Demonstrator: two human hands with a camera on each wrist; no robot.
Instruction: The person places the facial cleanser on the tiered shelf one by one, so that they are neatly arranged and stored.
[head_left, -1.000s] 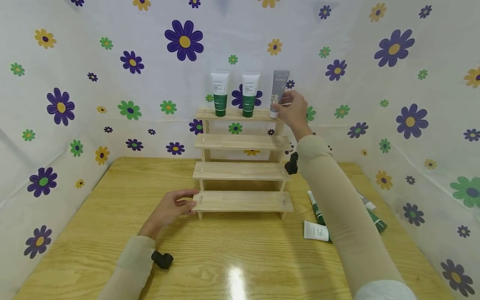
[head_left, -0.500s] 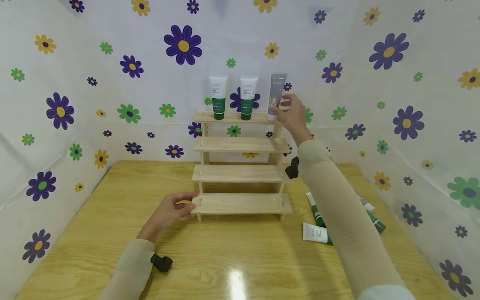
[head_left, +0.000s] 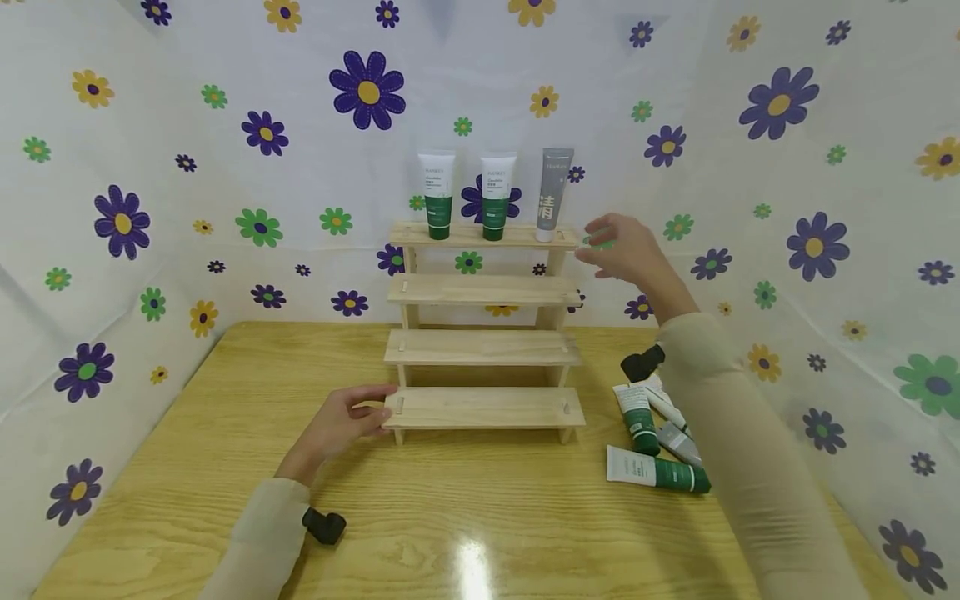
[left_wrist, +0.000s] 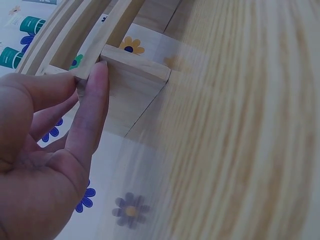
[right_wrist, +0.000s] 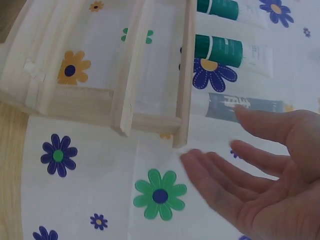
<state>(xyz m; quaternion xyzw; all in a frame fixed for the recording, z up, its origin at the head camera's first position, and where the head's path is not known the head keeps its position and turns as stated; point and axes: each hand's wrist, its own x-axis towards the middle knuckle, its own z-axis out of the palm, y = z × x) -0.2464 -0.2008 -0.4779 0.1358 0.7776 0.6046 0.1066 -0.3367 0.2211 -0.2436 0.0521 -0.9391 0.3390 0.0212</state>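
Just beyond the fingertips of the right hand (head_left: 622,250), and apart from them, stands a slim grey tube with pale lettering (head_left: 553,192), its light cap down on the right end of the top shelf (head_left: 517,237). That hand holds nothing; its fingers are loosely bent in the air, thumb apart from them, beside the shelf's end.

Farther to the left of this hand, past the grey tube, two white squeeze tubes with green lower halves stand upright in a row on the same shelf: one nearer (head_left: 497,200), one farther (head_left: 438,200).

Well below and to the left, the left hand (head_left: 337,421) pinches the left front corner of the lowest shelf of a four-tiered rack of pale wood (head_left: 483,408), thumb and finger on its edge. The three lower shelves rise to the right of this grip, and the yellowish wood-grained table (head_left: 375,517) spreads in front of it.

Below the right hand, beside its beige sleeve (head_left: 750,450), more tubes lie on the table: a white-and-green one crosswise (head_left: 675,475), another behind it (head_left: 637,421), a slim white one (head_left: 666,407) and a grey one (head_left: 678,443), partly hidden by the sleeve.
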